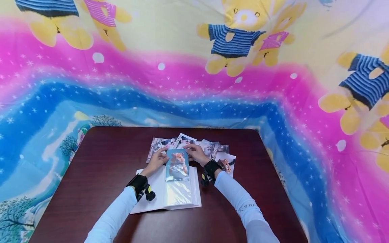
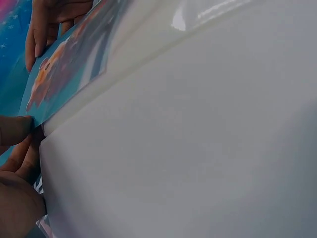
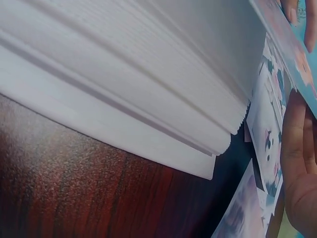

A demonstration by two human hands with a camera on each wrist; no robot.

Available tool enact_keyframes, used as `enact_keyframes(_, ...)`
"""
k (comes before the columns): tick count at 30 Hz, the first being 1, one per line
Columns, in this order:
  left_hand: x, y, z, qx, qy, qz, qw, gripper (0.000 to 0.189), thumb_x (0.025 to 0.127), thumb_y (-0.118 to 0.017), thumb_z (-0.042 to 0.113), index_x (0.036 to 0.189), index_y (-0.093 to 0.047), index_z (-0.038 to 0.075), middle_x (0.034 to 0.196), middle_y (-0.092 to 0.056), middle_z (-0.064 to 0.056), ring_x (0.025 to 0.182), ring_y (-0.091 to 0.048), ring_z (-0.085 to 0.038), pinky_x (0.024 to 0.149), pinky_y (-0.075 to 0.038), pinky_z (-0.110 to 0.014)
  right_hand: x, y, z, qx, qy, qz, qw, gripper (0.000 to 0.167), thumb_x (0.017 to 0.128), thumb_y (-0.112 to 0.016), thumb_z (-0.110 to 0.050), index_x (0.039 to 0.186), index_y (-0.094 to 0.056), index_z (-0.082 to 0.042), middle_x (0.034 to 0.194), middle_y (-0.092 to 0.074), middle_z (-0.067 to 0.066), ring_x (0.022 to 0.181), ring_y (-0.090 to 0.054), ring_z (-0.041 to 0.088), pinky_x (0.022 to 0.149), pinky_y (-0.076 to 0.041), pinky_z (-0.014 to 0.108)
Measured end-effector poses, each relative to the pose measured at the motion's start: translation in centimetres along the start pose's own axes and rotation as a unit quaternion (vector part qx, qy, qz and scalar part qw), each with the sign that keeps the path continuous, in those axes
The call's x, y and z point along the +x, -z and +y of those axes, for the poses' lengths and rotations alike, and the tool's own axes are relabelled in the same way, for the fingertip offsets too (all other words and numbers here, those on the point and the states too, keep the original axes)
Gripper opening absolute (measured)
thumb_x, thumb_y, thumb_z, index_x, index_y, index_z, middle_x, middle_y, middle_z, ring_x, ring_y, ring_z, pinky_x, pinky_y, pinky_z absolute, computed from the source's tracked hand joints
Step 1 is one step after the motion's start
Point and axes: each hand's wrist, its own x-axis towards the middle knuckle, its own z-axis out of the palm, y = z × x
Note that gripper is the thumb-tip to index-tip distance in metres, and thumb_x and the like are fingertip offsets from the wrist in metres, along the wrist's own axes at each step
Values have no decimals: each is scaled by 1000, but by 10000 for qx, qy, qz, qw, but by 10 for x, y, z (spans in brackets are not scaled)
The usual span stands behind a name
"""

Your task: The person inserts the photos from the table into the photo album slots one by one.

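Observation:
A teal photo (image 1: 177, 158) of an orange furry animal lies over the upper part of an opened white photo album (image 1: 149, 194). Its lower part sits under a shiny clear sleeve (image 1: 178, 194) on the right-hand page. My left hand (image 1: 157, 161) pinches the photo's top left corner; in the left wrist view the thumb (image 2: 15, 130) presses on top, with fingers beneath. At the top right corner my right hand (image 1: 199, 155) pinches the same photo, its fingers (image 3: 296, 131) showing underneath in the right wrist view.
Several loose photos (image 1: 209, 146) lie fanned out behind the album, and one with a brown cartoon animal (image 1: 226, 163) lies to its right. All rest on a dark red-brown table (image 1: 100, 162). A patterned cloth (image 1: 182, 91) hangs around the table's back and sides.

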Motion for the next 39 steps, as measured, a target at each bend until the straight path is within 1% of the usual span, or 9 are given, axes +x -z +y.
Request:
enact_keyframes(3,-14,-7,42,332,250,146,9990,52,98,-58,3,145,-37,-9,110,-59,-33,102,-60,-46,80,-52,-48,0,0,0,-134,-242,23,9996,34,105,-46,-7,136,-53,6,111,-63,17,86,-65,26,83,-57,42)
enact_keyframes(5,-21,-11,57,957,-21,310,9949,52,99,-58,3,144,-37,-10,116,-56,-33,106,-58,-46,84,-51,-49,1,0,0,-148,-332,7,9993,34,105,-46,-6,136,-52,7,112,-63,18,86,-65,25,84,-57,41)
enact_keyframes(7,-27,-18,62,1878,-605,513,9790,51,98,-61,6,142,-42,-9,122,-54,-31,108,-57,-43,88,-49,-51,1,0,0,-153,-368,-10,9992,35,105,-45,-6,137,-50,8,111,-63,16,84,-65,22,84,-57,40)
enact_keyframes(10,-43,-30,64,3290,-1794,808,9236,45,93,-67,12,133,-55,-3,127,-55,-26,114,-55,-40,94,-45,-58,0,0,-1,-171,-369,-26,9992,37,105,-46,-6,139,-49,8,108,-62,14,83,-64,20,84,-57,40)
enact_keyframes(13,-68,-44,66,4058,-2783,678,8679,39,91,-66,22,125,-64,2,130,-57,-24,121,-52,-41,96,-41,-62,-1,-2,-3,-237,-376,-29,9990,37,105,-46,-6,140,-48,8,110,-62,16,86,-65,24,83,-57,40)
enact_keyframes(16,-95,-58,66,4444,-3255,357,8338,40,95,-58,32,123,-67,6,131,-58,-21,124,-51,-41,97,-42,-59,-4,-5,-5,-332,-334,-27,9989,36,105,-45,-6,139,-49,6,120,-60,20,92,-65,30,83,-57,40)
enact_keyframes(24,-130,-72,68,4944,-2715,-394,8248,47,99,-53,39,135,-61,11,144,-51,-17,137,-38,-42,108,-34,-59,-13,-11,-15,-441,-374,-171,9982,36,106,-41,-1,138,-48,11,134,-50,30,109,-55,51,85,-56,43)
enact_keyframes(32,-134,-74,62,4993,-2739,-520,8203,56,99,-51,49,137,-59,8,147,-46,-21,138,-34,-46,107,-32,-61,-11,-11,-7,-681,-728,-58,9950,33,105,-46,-9,136,-56,0,133,-54,16,85,-62,19,71,-55,36)
enact_keyframes(39,-139,-76,61,5208,-2395,-847,8150,75,94,-52,62,146,-49,8,155,-35,-22,144,-23,-46,113,-24,-61,-13,-7,-1,-349,-912,-382,9945,36,107,-42,-10,141,-51,-2,141,-48,17,79,-61,14,64,-51,32)
